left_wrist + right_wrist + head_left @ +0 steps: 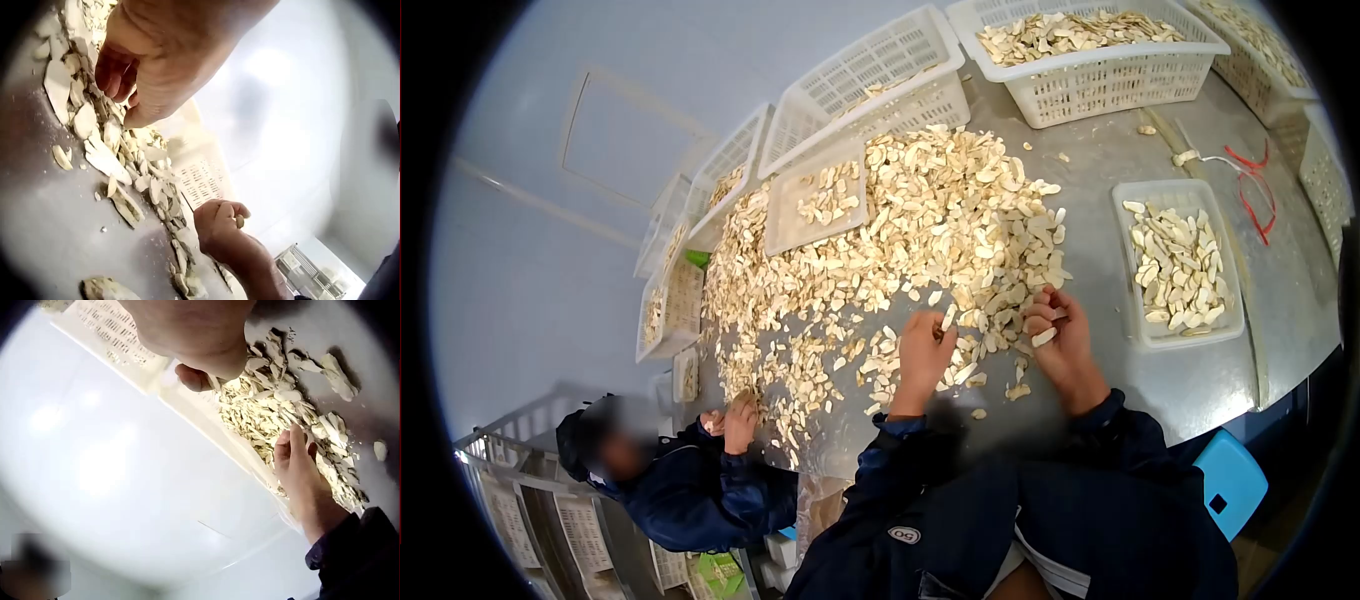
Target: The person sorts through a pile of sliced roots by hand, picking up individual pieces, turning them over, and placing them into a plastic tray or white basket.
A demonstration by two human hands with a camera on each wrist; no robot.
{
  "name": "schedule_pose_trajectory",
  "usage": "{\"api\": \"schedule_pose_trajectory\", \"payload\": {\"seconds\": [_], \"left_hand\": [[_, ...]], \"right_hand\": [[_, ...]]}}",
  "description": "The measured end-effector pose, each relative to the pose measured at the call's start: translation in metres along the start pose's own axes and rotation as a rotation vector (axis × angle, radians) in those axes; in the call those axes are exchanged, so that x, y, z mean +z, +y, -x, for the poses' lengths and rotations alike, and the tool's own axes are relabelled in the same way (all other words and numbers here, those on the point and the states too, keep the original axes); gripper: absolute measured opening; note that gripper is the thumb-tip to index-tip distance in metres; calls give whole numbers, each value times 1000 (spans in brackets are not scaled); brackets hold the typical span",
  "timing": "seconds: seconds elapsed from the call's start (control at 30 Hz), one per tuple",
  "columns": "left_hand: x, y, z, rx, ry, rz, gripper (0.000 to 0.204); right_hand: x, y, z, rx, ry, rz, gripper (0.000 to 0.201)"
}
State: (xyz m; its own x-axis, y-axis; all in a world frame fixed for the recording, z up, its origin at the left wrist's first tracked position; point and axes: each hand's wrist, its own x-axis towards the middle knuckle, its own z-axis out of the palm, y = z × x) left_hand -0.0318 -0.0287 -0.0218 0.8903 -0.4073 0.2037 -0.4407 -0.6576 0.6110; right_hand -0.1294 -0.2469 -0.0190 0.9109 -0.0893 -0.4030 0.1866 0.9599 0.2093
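A broad heap of pale, brown-edged dried slices (940, 230) covers the metal table. At its near edge my left hand (925, 355) bends over the heap, a pale slice (949, 317) pinched at the fingertips. In the left wrist view its curled fingers (119, 78) reach down among the slices. My right hand (1068, 345), at the heap's right side, holds a pale slice (1044, 337) in its curled fingers, and another pale piece shows near the fingertips. Seen from the left wrist, the right hand (228, 234) is raised with a small piece showing at its fingers.
A shallow tray (1238, 300) of slices stands at right; another tray (775, 225) rests on the heap. White perforated baskets (1100, 95) line the far edge. Red string (1255, 205) lies at far right. Another person (700, 490) works at left. A blue stool (1235, 485) stands at lower right.
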Motion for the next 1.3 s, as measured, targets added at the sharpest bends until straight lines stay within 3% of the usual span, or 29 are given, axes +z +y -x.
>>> {"api": "schedule_pose_trajectory", "payload": {"seconds": [0.1, 0.2, 0.3, 0.4, 0.5, 0.53, 0.63, 0.87, 0.97, 1.17, 1.3], "left_hand": [[1, 7, -4, 124, 34, -86, 12], [-1, -8, 1, 134, 2, -270, 16], [-15, -10, 3, 120, -47, -399, 17], [-11, -3, -10, 133, -83, -238, 20], [4, 15, -30, 436, 42, -239, 28], [7, 17, -36, 477, -25, -242, 36], [8, 22, -37, 462, -85, -222, 33], [-4, 3, -9, 109, -110, -85, 21], [-1, -11, 1, -133, -178, 204, 17], [-11, -5, 4, -373, -312, 772, 25], [-10, -5, 9, -444, -281, 940, 30]], "right_hand": [[-7, 5, -4, 41, 43, 25, 16], [-16, 1, -2, 185, -20, 211, 20], [-17, 1, 0, 189, -53, 295, 20], [-9, 6, 5, 119, 59, 365, 21], [-5, 6, 7, 114, 55, 440, 22], [-5, 5, 7, 106, 56, 457, 22], [-9, 4, 5, 88, 54, 483, 23], [-2, 10, 10, 83, 52, 560, 25], [-1, 11, 11, 87, 58, 580, 24], [0, 12, 14, 138, 30, 745, 19], [-1, 17, 15, 186, -12, 901, 14]]}}
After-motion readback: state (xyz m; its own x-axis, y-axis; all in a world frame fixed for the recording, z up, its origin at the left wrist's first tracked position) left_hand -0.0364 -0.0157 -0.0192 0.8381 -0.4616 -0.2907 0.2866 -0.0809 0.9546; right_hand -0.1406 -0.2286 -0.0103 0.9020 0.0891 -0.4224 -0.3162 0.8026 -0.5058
